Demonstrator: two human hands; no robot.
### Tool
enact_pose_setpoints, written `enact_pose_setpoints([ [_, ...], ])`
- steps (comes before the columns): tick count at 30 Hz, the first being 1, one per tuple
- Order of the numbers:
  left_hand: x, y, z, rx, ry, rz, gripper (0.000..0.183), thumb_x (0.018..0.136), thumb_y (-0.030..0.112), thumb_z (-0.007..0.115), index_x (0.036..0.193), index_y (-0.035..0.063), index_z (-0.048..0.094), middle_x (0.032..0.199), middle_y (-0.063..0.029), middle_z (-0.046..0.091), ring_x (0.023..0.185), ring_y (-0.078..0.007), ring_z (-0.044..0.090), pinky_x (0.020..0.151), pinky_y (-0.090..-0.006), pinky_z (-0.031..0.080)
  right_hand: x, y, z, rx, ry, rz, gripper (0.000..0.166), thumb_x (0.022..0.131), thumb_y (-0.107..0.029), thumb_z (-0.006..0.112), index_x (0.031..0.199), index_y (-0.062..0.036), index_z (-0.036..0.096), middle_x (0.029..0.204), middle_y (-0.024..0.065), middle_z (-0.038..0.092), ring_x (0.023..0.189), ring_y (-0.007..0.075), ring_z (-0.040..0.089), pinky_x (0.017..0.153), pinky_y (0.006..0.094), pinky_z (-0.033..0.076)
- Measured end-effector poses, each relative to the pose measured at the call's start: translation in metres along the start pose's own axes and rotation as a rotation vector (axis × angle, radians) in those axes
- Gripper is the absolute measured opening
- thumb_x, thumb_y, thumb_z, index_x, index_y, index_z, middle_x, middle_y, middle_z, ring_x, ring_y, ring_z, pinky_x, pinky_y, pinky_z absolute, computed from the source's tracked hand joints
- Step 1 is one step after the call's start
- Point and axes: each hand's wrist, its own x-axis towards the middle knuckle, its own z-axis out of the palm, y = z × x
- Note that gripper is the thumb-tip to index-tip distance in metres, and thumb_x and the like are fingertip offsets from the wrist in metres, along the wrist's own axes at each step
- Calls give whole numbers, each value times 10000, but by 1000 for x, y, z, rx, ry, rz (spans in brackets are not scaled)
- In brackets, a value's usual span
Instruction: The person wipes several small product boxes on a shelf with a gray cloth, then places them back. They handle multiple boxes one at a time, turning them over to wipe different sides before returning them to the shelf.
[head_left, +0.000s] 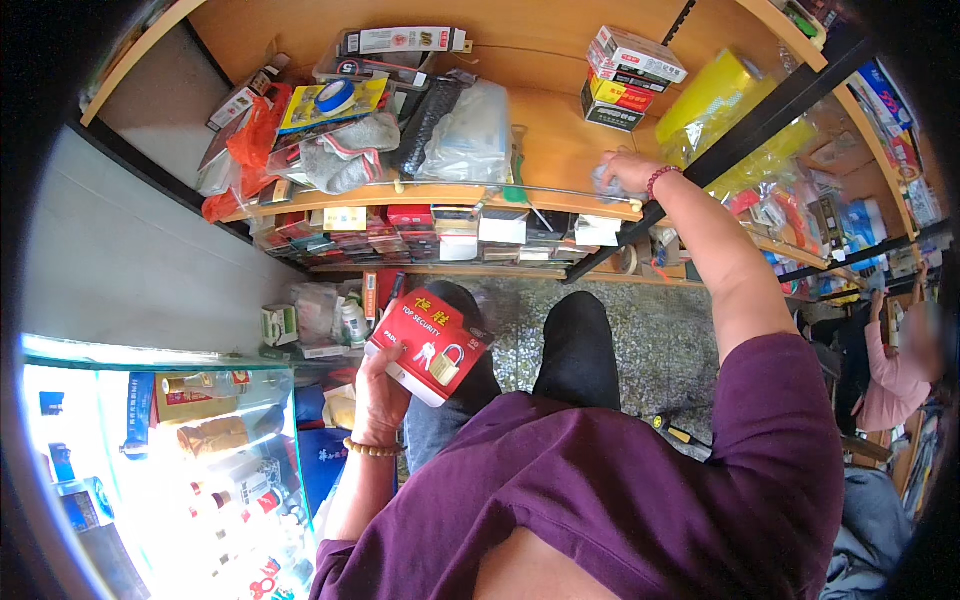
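My left hand (379, 396) grips a red cardboard padlock box (433, 337) by its lower left edge, the printed face turned up. A padlock and keys are pictured on it. At the front of the wooden shelf (551, 154), my right hand (630, 171) presses on a crumpled greyish cloth (602, 182); its fingers partly cover the cloth. Behind that hand stands a stack of small boxes (634, 75). To its left lie a green-handled tool (516, 184) and a clear plastic bag of contents (469, 135).
Grey knitted gloves (345, 154) and blue tape (334, 96) lie farther left. A black post (750, 112) divides the shelving, with a yellow film roll (709, 97) beside it. A lit glass case (157, 364) stands at lower left. Another person (892, 382) is at far right.
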Motion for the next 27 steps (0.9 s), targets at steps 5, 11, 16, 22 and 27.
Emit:
enact_pose_setpoints([
  [5,1,-8,4,-14,-47,27,598,797,12,469,1379,20,332,1316,-153,465,1167,-258,493,1011,-389,372,-61,-27,-33,-69,397,189,286,727,-60,595,960,-193,696,1040,59,566,1033,274,521,871,364,449],
  [11,6,-11,0,-50,-167,24,580,816,11,471,1377,37,327,1323,-147,460,1196,-283,466,1036,-420,351,-116,-63,-15,1370,373,301,428,808,-38,566,1230,4,508,1149,69,585,1051,158,553,899,279,437],
  [16,3,-10,1,-32,-139,17,594,802,10,471,1378,20,325,1322,-154,457,1185,-271,474,1030,-411,352,-132,-73,29,1870,498,354,430,836,-20,544,1259,-3,472,1145,67,585,985,153,591,843,287,484],
  [22,3,-12,0,-3,-131,27,595,792,15,469,1372,7,336,1314,-151,468,1182,-252,477,1023,-390,354,-104,-52,91,2007,700,465,316,850,-1,525,1165,-8,546,1022,74,624,885,168,611,782,289,498],
  [27,3,-12,1,-16,-136,5,592,794,11,465,1372,6,336,1316,-148,469,1190,-246,471,1030,-388,345,-56,-82,106,1923,767,382,221,836,25,502,1035,-11,592,919,58,634,812,131,618,698,270,512],
])
